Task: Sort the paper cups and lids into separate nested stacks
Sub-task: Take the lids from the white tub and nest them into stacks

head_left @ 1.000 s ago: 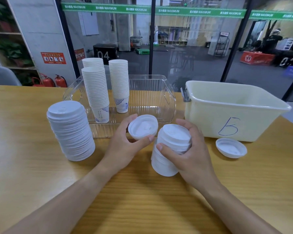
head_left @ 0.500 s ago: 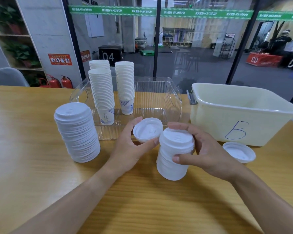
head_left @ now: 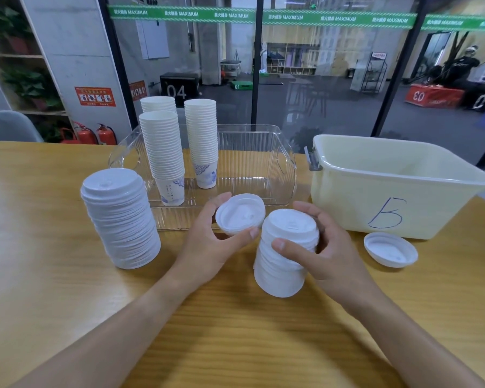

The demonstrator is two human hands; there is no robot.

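Note:
My left hand (head_left: 213,242) holds a single white lid (head_left: 240,212), tilted, just left of a short stack of white lids (head_left: 284,253) on the table. My right hand (head_left: 319,247) grips that short stack from the right, thumb on its front. A taller stack of lids (head_left: 119,217) stands at the left. Three nested stacks of paper cups (head_left: 163,152) stand in the clear tray (head_left: 249,189) behind. One loose lid (head_left: 389,249) lies upside down at the right.
A cream plastic bin (head_left: 389,186) marked with a handwritten letter stands at the right rear, close to the loose lid. The wooden table (head_left: 235,331) stretches toward me. Glass walls rise behind the table's far edge.
My right hand slid from over the short stack's top to its right side, thumb now on the front. The single lid in my left hand stays beside the stack.

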